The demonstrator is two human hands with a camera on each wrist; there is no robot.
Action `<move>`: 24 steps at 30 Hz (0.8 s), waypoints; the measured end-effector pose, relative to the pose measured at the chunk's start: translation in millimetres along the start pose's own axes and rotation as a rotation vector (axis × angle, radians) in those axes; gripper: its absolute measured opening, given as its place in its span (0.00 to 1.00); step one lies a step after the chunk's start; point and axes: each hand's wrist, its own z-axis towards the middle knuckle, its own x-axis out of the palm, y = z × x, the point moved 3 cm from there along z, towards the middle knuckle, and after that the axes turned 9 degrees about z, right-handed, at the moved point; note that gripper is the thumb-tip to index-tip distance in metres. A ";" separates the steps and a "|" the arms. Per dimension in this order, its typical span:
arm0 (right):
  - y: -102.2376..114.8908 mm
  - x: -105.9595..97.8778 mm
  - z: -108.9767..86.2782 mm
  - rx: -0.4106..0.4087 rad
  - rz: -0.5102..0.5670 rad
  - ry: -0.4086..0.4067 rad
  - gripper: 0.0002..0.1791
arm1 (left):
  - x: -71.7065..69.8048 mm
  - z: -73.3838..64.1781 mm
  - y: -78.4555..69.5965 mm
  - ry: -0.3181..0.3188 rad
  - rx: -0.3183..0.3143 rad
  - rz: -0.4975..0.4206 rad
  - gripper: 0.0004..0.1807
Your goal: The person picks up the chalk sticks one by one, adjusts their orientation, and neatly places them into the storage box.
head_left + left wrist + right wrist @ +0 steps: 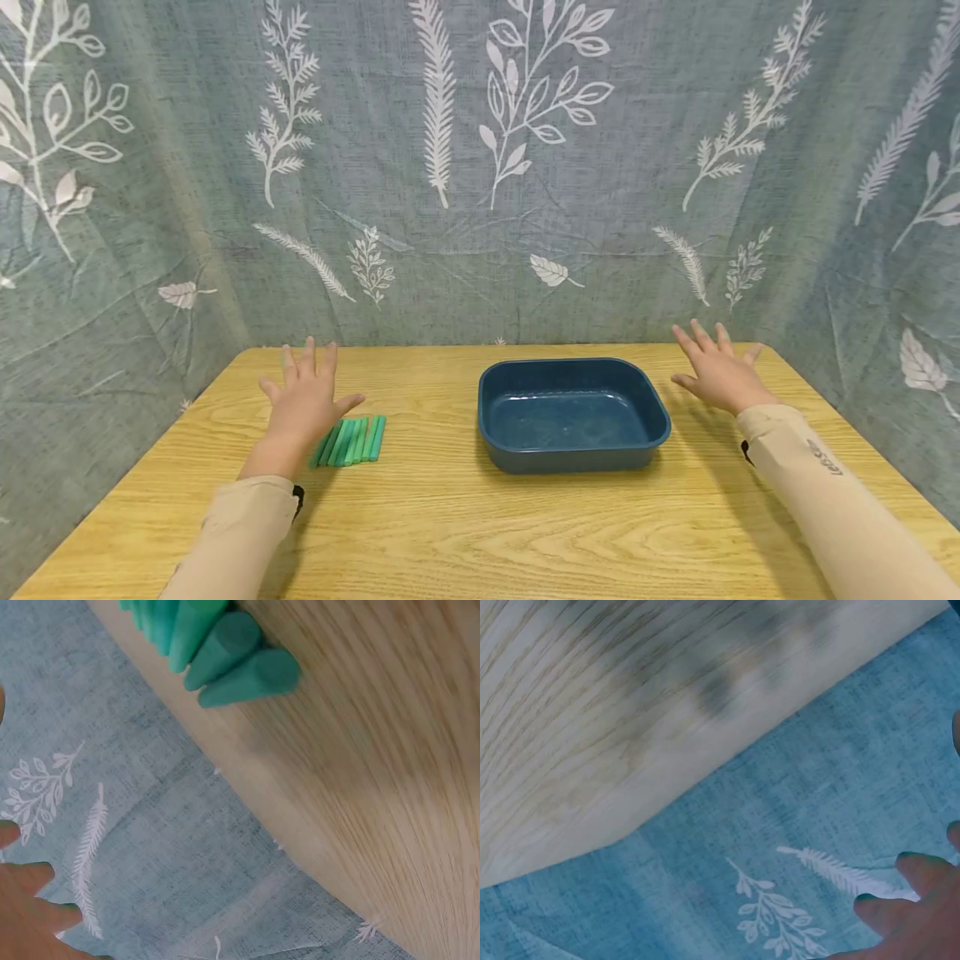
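Observation:
Several green sticks, in shades from teal to bright green, lie side by side in a row on the left part of the table. Above and just left of them my left hand hovers with fingers spread, hiding part of the row. The sticks' round ends show at the top of the left wrist view. A dark blue rectangular tub stands right of the middle. To its right my right hand is held over the table, fingers spread and nothing in it.
The wooden table has a light grain and rounded far corners. A grey-green curtain with white leaf prints hangs behind it and along both sides. In the right wrist view, shadows fall near the table's edge.

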 end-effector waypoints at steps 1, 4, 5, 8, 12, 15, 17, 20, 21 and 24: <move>0.6 -0.4 -0.4 -0.003 -0.004 -0.009 0.43 | 0.0 -0.2 1.0 -0.007 -0.005 -0.007 0.47; 3.1 -2.3 -2.2 -0.013 -0.023 -0.027 0.43 | 0.4 -0.8 3.9 -0.011 -0.032 -0.076 0.44; 4.4 -2.9 -3.3 -0.018 -0.031 -0.033 0.42 | 0.6 -1.2 5.3 0.000 -0.049 -0.107 0.42; 9.1 -4.8 -7.2 -0.037 -0.064 -0.057 0.41 | 2.0 -4.6 11.2 0.057 -0.115 -0.207 0.36; 16.5 -4.4 -11.5 -0.059 -0.029 -0.097 0.37 | 4.1 -14.5 23.0 0.130 -0.205 -0.328 0.29; 19.6 -2.5 -13.3 -0.071 0.084 -0.120 0.34 | 9.2 -23.9 30.6 0.181 -0.263 -0.475 0.26; 20.3 -0.2 -14.1 -0.069 0.198 -0.121 0.33 | 14.4 -29.8 35.1 0.219 -0.300 -0.568 0.26; 19.3 4.4 -16.5 -0.037 0.368 -0.125 0.31 | 21.2 -36.1 40.0 0.268 -0.345 -0.681 0.26; 18.9 6.4 -17.6 -0.015 0.438 -0.117 0.31 | 22.9 -37.3 41.2 0.281 -0.353 -0.710 0.26; 19.2 12.5 -20.0 0.065 0.692 -0.080 0.32 | 26.3 -38.9 44.0 0.313 -0.364 -0.774 0.27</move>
